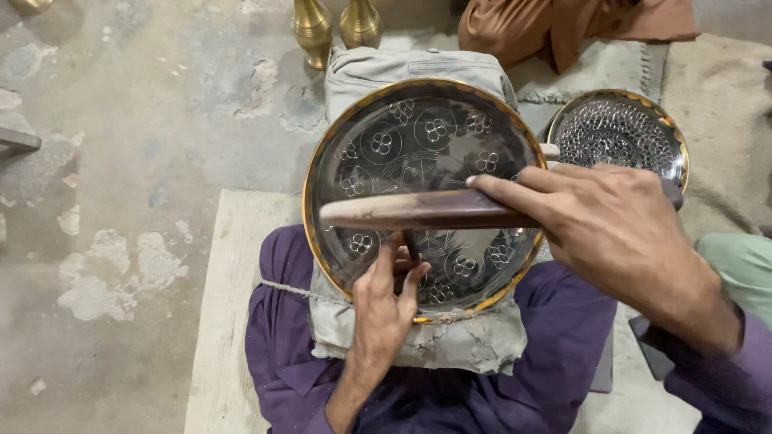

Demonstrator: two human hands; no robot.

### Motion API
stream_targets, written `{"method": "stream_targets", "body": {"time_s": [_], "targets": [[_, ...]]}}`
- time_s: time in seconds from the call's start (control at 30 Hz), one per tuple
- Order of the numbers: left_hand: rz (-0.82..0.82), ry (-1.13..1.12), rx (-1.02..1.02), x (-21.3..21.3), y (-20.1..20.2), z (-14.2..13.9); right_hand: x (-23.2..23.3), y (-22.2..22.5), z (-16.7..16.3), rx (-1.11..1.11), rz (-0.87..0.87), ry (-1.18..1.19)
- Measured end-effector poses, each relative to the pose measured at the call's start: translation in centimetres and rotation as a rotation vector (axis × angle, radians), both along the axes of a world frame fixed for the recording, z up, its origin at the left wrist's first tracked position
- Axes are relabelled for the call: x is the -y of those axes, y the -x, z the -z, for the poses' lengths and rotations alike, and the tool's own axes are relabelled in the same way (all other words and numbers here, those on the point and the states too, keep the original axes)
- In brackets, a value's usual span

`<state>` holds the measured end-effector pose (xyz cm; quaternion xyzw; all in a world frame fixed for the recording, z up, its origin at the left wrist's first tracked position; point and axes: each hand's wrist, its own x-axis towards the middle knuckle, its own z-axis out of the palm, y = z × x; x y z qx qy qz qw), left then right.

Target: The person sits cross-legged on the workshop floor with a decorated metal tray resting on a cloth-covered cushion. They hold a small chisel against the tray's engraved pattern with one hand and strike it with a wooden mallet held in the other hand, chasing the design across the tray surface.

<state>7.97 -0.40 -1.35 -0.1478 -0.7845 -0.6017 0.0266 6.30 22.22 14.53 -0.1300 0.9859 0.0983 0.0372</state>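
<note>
Two hands (386,301) on engraved tray (418,137)

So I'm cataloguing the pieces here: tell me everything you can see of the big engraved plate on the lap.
The engraved plate is round, dark and shiny with a golden rim, cut with four-petal flowers inside circles. It looks like metal and lies on a grey cloth pad across the lap. The left hand presses a thin tool to its lower part; the right hand holds a wooden mallet over it.

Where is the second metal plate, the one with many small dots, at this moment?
The dotted plate lies at the upper right of the head view, on the cloth, just beyond the right hand and beside the engraved plate.
</note>
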Motion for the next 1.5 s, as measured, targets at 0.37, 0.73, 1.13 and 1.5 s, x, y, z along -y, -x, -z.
{"method": "stream_targets", "body": {"time_s": [0.37, 0.73, 1.13, 1.5], "targets": [[0.144, 0.06, -0.012, 0.5, 1.6, -1.0, -2.8, -3.3, 3.3, -0.005, 0.324, 0.532], [0.27, 0.063, -0.019, 0.9, 2.2, -1.6, -4.7, -6.8, 6.6, -0.039, 0.4, 0.698], [0.31, 0.128, 0.011, 0.8, 2.5, -1.6, -6.6, -8.0, 7.3, -0.023, 0.411, 0.328], [0.412, 0.182, 0.08, 0.7, 3.2, -2.4, -5.6, -9.0, 9.5, -0.039, 0.506, 0.877]]}}
